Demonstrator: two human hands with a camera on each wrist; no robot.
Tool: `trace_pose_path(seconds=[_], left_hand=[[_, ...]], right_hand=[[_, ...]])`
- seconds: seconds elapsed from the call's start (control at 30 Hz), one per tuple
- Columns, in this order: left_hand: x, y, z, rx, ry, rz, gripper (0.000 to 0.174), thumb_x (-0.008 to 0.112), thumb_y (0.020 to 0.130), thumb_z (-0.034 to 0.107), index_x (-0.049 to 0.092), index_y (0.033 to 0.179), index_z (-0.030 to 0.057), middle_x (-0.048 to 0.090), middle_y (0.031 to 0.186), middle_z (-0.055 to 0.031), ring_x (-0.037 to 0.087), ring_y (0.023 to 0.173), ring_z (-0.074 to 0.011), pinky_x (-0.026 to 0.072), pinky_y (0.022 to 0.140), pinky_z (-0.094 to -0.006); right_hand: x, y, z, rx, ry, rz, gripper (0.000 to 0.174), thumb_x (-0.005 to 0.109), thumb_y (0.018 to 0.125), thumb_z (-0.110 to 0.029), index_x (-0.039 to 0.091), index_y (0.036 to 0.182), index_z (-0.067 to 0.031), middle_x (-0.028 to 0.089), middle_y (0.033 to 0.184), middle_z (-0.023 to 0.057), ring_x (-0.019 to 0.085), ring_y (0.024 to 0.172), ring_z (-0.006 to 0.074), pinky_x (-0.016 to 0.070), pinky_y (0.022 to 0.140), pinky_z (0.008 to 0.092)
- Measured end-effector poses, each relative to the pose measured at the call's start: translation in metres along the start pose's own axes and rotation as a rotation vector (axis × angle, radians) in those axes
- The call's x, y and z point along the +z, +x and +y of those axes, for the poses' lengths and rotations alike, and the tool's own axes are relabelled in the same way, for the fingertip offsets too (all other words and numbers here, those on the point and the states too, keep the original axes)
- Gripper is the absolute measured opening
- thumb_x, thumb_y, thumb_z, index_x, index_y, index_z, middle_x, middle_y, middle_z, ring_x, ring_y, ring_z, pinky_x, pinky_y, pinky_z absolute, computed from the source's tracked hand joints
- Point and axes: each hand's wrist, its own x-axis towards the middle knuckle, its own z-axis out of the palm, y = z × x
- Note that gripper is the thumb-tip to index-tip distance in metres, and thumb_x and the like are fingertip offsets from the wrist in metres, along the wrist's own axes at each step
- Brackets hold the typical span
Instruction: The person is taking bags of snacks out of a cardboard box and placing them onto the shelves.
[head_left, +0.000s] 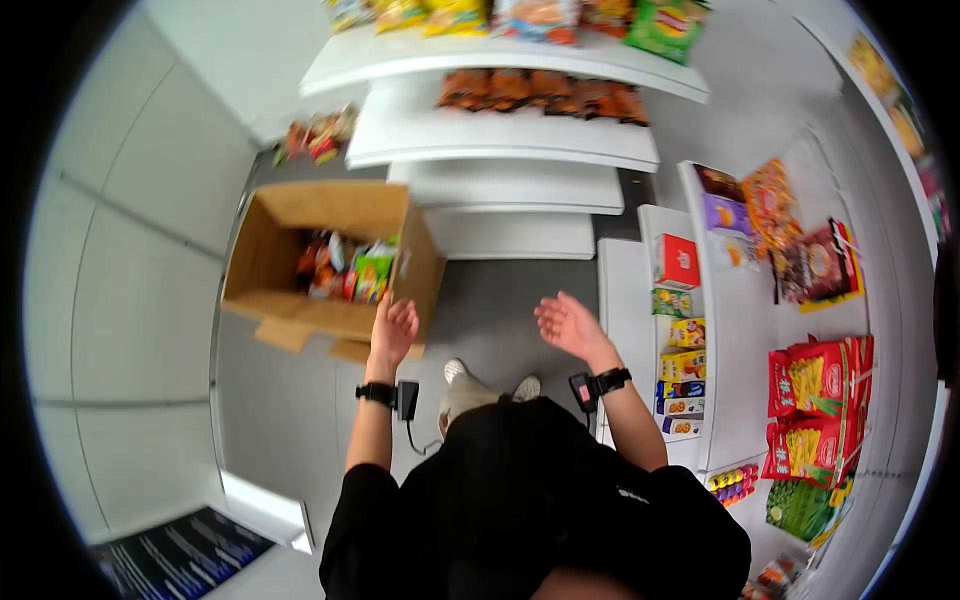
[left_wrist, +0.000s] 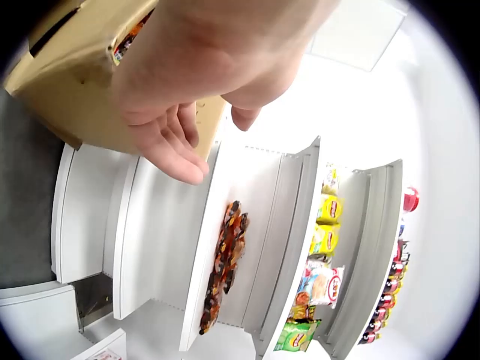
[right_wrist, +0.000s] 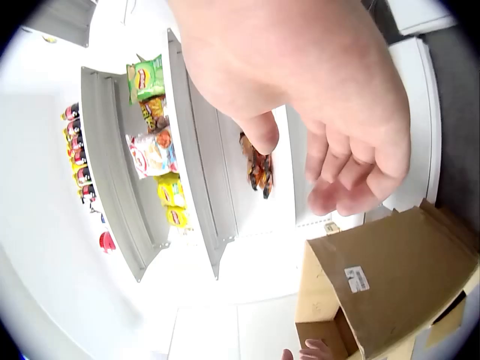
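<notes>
My left hand point(head_left: 393, 332) is at the near right corner of an open cardboard box point(head_left: 424, 285), overlapping its edge in the head view. Its fingers are loosely bent and hold nothing. Inside the box lies a heap of snack packets point(head_left: 340, 268), among them a green one point(head_left: 372, 272). To the right, my right hand point(head_left: 572, 328) hangs in the air above the grey floor, fingers relaxed and slightly bent, with nothing in it. In the right wrist view its thumb stands apart from the fingers. A row of brown-orange snack bags point(head_left: 540, 92) sits on a white shelf point(head_left: 500, 135) ahead.
Chip bags point(head_left: 455, 17) line the top shelf. On the right, a low white unit point(head_left: 625, 300) stands beside small boxes point(head_left: 682, 365) and hanging red packets point(head_left: 815, 380). More packets point(head_left: 318, 135) lie behind the box. White panels point(head_left: 130, 230) form the left side.
</notes>
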Motion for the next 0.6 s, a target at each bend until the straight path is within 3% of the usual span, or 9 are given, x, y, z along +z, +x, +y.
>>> trace_pose_path(seconds=[0.1, 0.43, 0.6], left_hand=[[-0.027, -0.030, 0.021, 0.050, -0.049, 0.028, 0.041, 0.060, 0.083, 0.041, 0.054, 0.101, 0.0046, 0.061, 0.095, -0.0057, 0.060, 0.080, -0.0141, 0.0519, 0.070, -0.0260], [-0.170, -0.084, 0.099, 0.114, -0.151, 0.091, 0.038, 0.059, 0.084, 0.040, 0.057, 0.093, 0.0033, 0.064, 0.089, -0.0080, 0.061, 0.078, -0.0171, 0.0522, 0.072, -0.0265], [-0.234, -0.096, 0.143, 0.108, -0.195, 0.217, 0.038, 0.059, 0.084, 0.039, 0.054, 0.098, 0.0042, 0.061, 0.092, -0.0066, 0.059, 0.081, -0.0158, 0.0514, 0.072, -0.0267]], right_hand=[[0.039, 0.023, 0.019, 0.027, -0.057, -0.044, 0.037, 0.055, 0.087, -0.038, 0.055, 0.104, -0.0049, 0.060, 0.100, 0.0093, 0.056, 0.088, 0.0191, 0.0461, 0.077, 0.0331], [0.178, 0.120, 0.142, 0.205, -0.143, -0.127, 0.033, 0.055, 0.087, -0.035, 0.054, 0.101, -0.0049, 0.060, 0.098, 0.0094, 0.056, 0.086, 0.0197, 0.0462, 0.077, 0.0325], [0.225, 0.152, 0.190, 0.212, -0.099, -0.120, 0.033, 0.053, 0.087, -0.034, 0.051, 0.103, -0.0045, 0.060, 0.099, 0.0104, 0.056, 0.086, 0.0201, 0.0463, 0.077, 0.0320]])
